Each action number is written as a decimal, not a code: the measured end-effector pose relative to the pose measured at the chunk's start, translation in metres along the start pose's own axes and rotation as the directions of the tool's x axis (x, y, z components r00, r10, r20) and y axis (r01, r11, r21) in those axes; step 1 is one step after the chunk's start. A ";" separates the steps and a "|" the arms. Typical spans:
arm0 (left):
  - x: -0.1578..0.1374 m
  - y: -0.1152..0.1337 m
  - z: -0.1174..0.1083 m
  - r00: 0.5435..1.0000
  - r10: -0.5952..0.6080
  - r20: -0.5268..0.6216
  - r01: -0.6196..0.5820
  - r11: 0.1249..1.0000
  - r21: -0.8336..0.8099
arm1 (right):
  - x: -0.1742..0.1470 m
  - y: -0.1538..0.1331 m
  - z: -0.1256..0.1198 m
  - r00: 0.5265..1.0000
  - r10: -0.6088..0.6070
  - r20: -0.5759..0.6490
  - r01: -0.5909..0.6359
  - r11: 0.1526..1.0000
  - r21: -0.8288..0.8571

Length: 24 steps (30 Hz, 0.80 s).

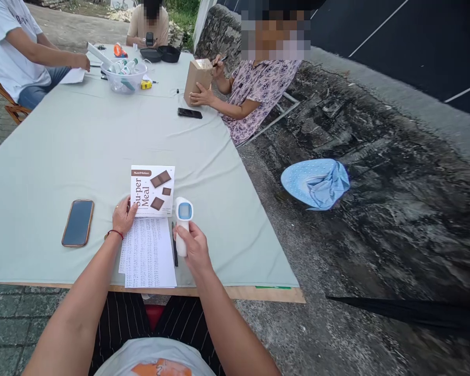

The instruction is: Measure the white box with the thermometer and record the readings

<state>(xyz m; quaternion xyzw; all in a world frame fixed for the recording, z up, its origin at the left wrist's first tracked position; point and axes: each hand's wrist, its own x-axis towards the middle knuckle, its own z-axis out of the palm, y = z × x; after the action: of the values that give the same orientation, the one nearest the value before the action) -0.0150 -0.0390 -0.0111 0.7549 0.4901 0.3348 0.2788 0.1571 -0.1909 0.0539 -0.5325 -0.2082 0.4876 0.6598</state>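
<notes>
My left hand [124, 215] grips the lower left edge of a white box [153, 190] printed "NutriMotion Su-per Meal" with pictures of brown bars. In my right hand [195, 245] is a white infrared thermometer [184, 214], its blue-framed screen facing me, just right of the box. Fingers wrap round its handle. Below the box lie handwritten sheets of paper [149, 256], overlapping each other. A black pen [175, 245] rests along their right side, partly hidden at the top near the thermometer. To the left of my left hand lies a smartphone [78, 223] with an orange-brown edge.
Across the cloth-covered table [82, 141] sit several people; one at the right holds a cardboard box [198, 81] and a pen. A black phone [190, 113], a clear basin [124, 78] of bottles and a yellow tape measure [146, 84] lie farther off. A blue hat [317, 183] is at right.
</notes>
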 end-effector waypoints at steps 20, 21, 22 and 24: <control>0.004 -0.002 -0.002 1.000 -0.007 0.009 0.007 1.000 0.014 | -0.039 0.011 -0.028 1.000 -0.008 -0.030 0.006 0.998 -0.067; 0.004 -0.002 -0.003 1.000 -0.009 0.011 0.009 1.000 0.010 | -0.036 0.015 -0.031 0.999 -0.004 -0.042 0.000 0.996 -0.093; 0.004 -0.002 -0.003 1.000 -0.014 0.015 0.014 1.000 0.007 | -0.031 0.019 -0.036 0.998 -0.007 -0.060 -0.001 0.990 -0.139; 0.003 -0.002 -0.003 0.999 -0.031 0.028 0.031 0.999 0.009 | -0.017 0.029 -0.049 0.992 -0.041 -0.120 0.003 0.956 -0.295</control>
<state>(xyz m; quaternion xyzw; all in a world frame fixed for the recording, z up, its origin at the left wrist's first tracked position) -0.0176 -0.0349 -0.0097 0.7530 0.4993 0.3178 0.2876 0.1762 -0.2319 0.0144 -0.6519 -0.2426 0.4095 0.5904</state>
